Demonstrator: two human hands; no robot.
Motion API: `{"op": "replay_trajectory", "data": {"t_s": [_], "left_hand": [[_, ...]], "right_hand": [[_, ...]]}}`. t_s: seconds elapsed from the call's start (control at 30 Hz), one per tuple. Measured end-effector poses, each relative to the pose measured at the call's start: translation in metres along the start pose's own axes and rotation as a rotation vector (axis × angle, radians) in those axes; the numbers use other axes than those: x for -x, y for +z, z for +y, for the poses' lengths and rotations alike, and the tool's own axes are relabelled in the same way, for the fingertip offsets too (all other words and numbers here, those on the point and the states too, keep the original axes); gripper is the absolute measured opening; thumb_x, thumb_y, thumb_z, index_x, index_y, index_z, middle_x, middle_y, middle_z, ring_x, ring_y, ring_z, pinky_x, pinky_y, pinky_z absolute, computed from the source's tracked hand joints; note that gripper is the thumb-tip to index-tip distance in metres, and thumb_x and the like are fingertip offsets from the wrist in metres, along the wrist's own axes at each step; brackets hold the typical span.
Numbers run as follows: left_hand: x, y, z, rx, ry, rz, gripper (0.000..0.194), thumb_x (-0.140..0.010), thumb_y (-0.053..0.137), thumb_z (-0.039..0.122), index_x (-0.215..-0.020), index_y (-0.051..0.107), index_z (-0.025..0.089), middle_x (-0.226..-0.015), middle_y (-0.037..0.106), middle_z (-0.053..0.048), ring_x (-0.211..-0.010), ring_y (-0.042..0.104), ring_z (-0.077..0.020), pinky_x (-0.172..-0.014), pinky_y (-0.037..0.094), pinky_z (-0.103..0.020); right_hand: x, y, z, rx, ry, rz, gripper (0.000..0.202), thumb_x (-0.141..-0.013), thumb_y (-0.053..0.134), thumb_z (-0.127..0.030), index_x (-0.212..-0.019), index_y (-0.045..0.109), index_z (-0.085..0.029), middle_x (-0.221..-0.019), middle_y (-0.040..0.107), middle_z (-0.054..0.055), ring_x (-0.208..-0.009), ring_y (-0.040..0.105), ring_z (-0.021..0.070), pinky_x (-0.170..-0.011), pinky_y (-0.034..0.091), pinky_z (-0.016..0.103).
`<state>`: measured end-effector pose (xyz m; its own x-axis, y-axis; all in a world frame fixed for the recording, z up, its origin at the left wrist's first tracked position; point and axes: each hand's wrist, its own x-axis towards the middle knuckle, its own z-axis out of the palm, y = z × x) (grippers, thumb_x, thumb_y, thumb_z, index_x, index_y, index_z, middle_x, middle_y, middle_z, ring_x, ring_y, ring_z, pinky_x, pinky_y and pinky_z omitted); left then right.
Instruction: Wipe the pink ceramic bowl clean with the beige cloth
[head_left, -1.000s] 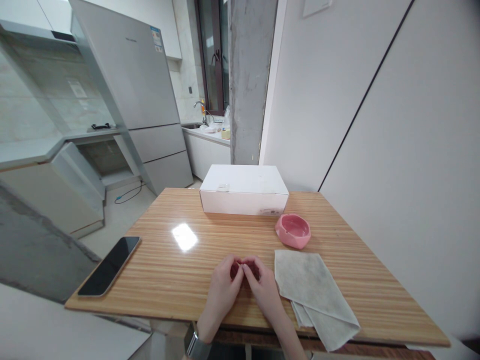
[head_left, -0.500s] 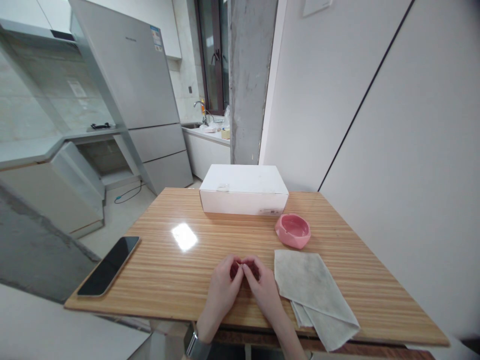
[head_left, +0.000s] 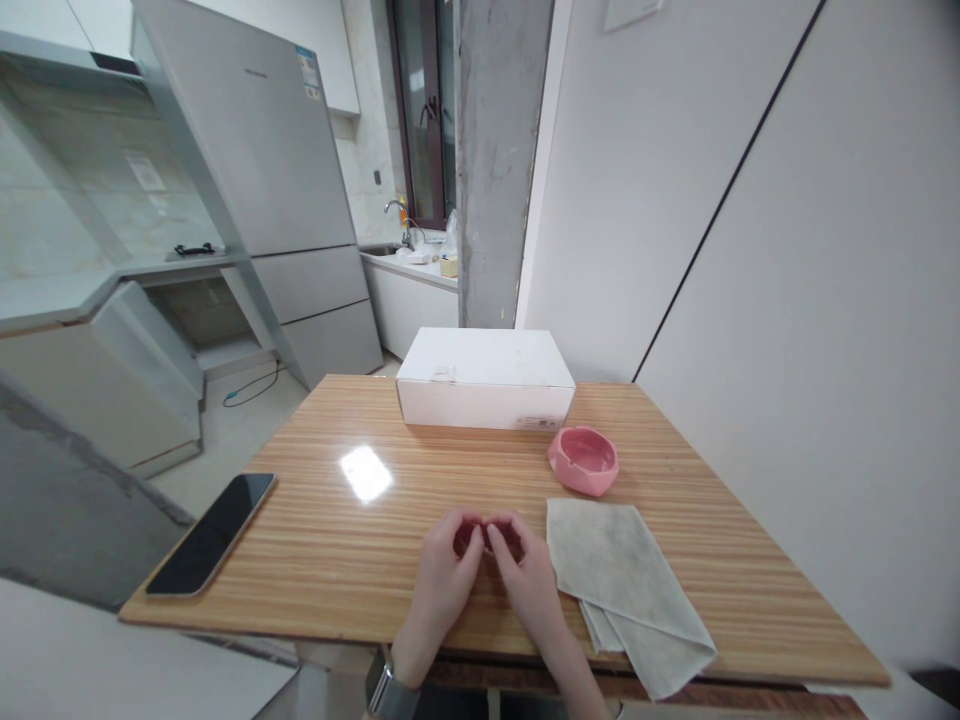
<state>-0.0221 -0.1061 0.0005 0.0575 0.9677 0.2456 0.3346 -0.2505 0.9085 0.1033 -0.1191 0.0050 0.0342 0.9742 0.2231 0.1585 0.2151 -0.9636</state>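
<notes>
My left hand and my right hand meet over the front part of the wooden table. Thumb and fingertips of each are pinched together, and the two pinches nearly touch. Whatever lies between the fingertips is too small or hidden to make out. Just right of my right hand a grey cloth lies folded, its lower corner hanging past the table's front edge. Behind the cloth stands a pink, faceted ashtray.
A white box stands at the table's back edge. A dark-screened phone lies at the left edge. Beyond the table are a grey fridge, a sink counter and a white wall on the right.
The thumbs have shifted slightly at the fingertips, and a small pale bit that showed between them is now out of sight. The view has turned very slightly.
</notes>
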Motion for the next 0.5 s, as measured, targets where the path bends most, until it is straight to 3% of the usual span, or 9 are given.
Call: {"op": "replay_trajectory", "data": {"t_s": [0.13,0.3,0.4,0.5], "left_hand": [[-0.009,0.003,0.026,0.130,0.012,0.032,0.008,-0.085,0.055,0.024,-0.086,0.062,0.019,-0.081,0.065,-0.002,-0.076,0.060,-0.0161,-0.070,0.048,-0.029],[-0.051,0.028,0.072,0.224,0.196,-0.025,0.011,-0.079,0.062,0.019,-0.090,0.063,0.020,-0.094,0.064,-0.004,-0.091,0.060,-0.0168,-0.083,0.048,-0.031],[-0.082,0.060,0.074,0.213,0.236,-0.071,0.054,-0.070,0.075,0.027,-0.120,0.056,0.021,-0.124,0.055,-0.010,-0.117,0.051,-0.0224,-0.101,0.042,-0.037],[-0.105,0.098,0.057,0.144,0.166,-0.195,0.110,-0.047,0.088,0.043,-0.140,0.037,0.014,-0.143,0.037,-0.018,-0.136,0.033,-0.0320,-0.115,0.026,-0.045]], "right_hand": [[0.008,-0.014,-0.012,-0.034,-0.027,0.064,0.021,-0.091,0.053,-0.037,-0.092,0.066,-0.020,-0.092,0.072,0.008,-0.081,0.066,0.0209,-0.076,0.054,0.033],[0.012,-0.050,-0.016,-0.044,0.010,0.288,0.023,-0.086,0.060,-0.041,-0.093,0.065,-0.020,-0.083,0.071,0.006,-0.075,0.067,0.0203,-0.072,0.055,0.032],[0.011,-0.069,-0.011,-0.028,0.052,0.402,0.027,-0.082,0.063,-0.044,-0.094,0.065,-0.020,-0.085,0.072,0.007,-0.076,0.067,0.0211,-0.073,0.054,0.033],[0.013,-0.084,-0.005,-0.020,0.078,0.462,0.031,-0.080,0.065,-0.047,-0.095,0.066,-0.019,-0.084,0.073,0.008,-0.076,0.067,0.0224,-0.073,0.054,0.035]]}}
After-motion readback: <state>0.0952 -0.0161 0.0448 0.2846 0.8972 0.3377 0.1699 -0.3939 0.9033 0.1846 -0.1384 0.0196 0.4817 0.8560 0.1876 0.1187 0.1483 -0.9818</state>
